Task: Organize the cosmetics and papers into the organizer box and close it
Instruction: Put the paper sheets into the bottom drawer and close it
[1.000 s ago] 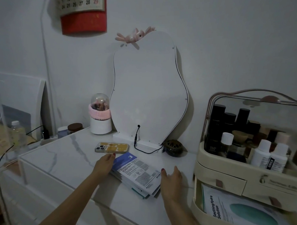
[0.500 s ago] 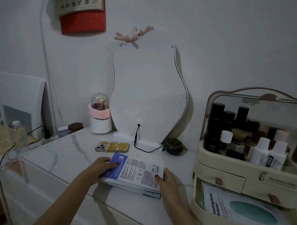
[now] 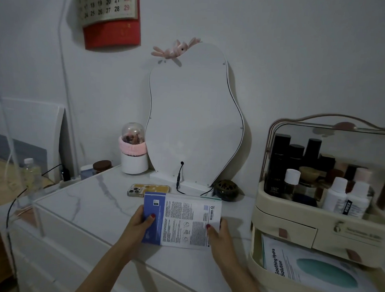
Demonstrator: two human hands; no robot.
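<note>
A stack of flat sheet-mask packets (image 3: 182, 219), blue and white with printed text, is held tilted up above the marble tabletop. My left hand (image 3: 138, 224) grips its left edge and my right hand (image 3: 217, 234) grips its right edge. The cream organizer box (image 3: 293, 232) stands at the right. Its clear lid is raised, and black and white bottles (image 3: 336, 196) fill the top tray. Its bottom drawer (image 3: 255, 266) is pulled out and holds a white packet reading "Soothing Hydra Solution" (image 3: 303, 265).
A phone (image 3: 148, 189) lies flat behind the packets. A wavy mirror (image 3: 194, 115) with a cable leans on the wall, a dark round dish (image 3: 226, 189) at its base. A white cup with pink band (image 3: 133, 154) and small jars (image 3: 101, 166) sit back left.
Both hands gathered the packets off the tabletop, squared them into a stack and lifted it, turning it square to me.
</note>
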